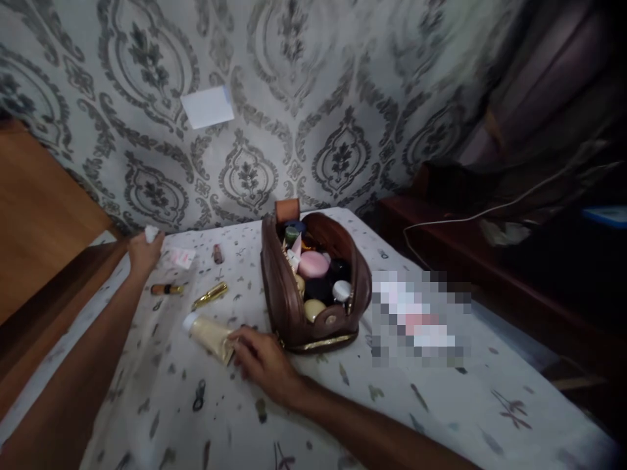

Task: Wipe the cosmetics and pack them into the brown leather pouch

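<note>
My right hand (262, 362) pinches the crimped end of a cream-coloured tube (211, 335) with a white cap, which lies on the patterned white cloth. At the far left edge of the cloth, my left hand (145, 251) is closed on a small white thing (151, 233), too blurred to name. Between the hands lie a gold tube (210, 295), a brown and gold tube (166, 289), a small pinkish bottle (218, 253) and a pink and white packet (181, 257). An open brown bag (289, 320) full of cosmetics stands right of my right hand.
A blurred-out item (416, 316) lies right of the bag. Behind the table (416, 411) is a patterned wall (294, 130) with a white card (208, 108). Brown wooden furniture (44, 209) borders the left side. A white cable (470, 217) crosses the dark red surface at right.
</note>
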Demonstrator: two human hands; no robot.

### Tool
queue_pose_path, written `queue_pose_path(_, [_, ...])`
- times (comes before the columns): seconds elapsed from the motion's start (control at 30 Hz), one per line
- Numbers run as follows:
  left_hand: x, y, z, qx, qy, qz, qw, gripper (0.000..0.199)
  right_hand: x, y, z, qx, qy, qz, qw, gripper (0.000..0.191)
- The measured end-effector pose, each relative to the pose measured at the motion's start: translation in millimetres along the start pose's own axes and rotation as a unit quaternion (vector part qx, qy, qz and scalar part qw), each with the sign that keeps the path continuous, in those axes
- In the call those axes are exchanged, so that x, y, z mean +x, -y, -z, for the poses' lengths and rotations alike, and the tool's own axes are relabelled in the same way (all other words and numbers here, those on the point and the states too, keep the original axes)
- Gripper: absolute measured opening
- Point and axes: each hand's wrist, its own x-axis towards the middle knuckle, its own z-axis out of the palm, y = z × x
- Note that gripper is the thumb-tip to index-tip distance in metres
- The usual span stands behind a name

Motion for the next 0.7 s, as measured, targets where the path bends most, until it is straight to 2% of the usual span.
queue_pose_path(0.1, [-33.8,-14.4,20.8,-0.006,-0.047,-0.007,0.999,0.026,-2.4,1.0,-2.3,0.038,0.006,0.002,0.999,0.028])
queue_pose_path(0.2, [-91.8,-38.1,39.7,-0.023,-0.072,-0.06,0.995,0.026,-6.4,10.8,-10.6,0.102,0.017,0.003,0.995,0.04])
queue_pose_path(0.27, [-137.3,-55.7,51.0,-0.058,-0.113,-0.177,0.976,0.022,-9.5,21.3,-18.8,0.188,0.024,-0.01,0.982,0.053])
queue_pose_path(0.37, [-198.0,-76.5,64.0,-0.073,-0.096,-0.369,0.921,0.009,-14.7,34.6,-31.1,0.348,0.036,-0.059,0.935,0.063])
queue_pose_path(0.43, [-225.9,-84.0,69.2,-0.09,-0.089,-0.437,0.891,0.012,-19.1,38.7,-37.0,0.422,0.026,-0.106,0.9,0.064])
queue_pose_path(0.5, [-242.4,-87.0,71.3,-0.099,-0.081,-0.472,0.872,0.017,-24.0,39.9,-40.3,0.457,-0.01,-0.14,0.878,0.061])
queue_pose_path(0.57, [-250.0,-87.5,71.1,-0.091,-0.079,-0.49,0.864,0.014,-28.7,40.4,-41.7,0.472,-0.04,-0.148,0.868,0.056])
queue_pose_path(0.63, [-252.3,-86.8,69.7,-0.089,-0.07,-0.49,0.864,0.011,-32.3,41.3,-41.9,0.487,-0.049,-0.145,0.86,0.051])
queue_pose_path(0.7, [-252.9,-86.2,68.2,-0.131,-0.027,-0.474,0.87,0.014,-34.4,42.3,-41.3,0.501,-0.048,-0.144,0.852,0.047])
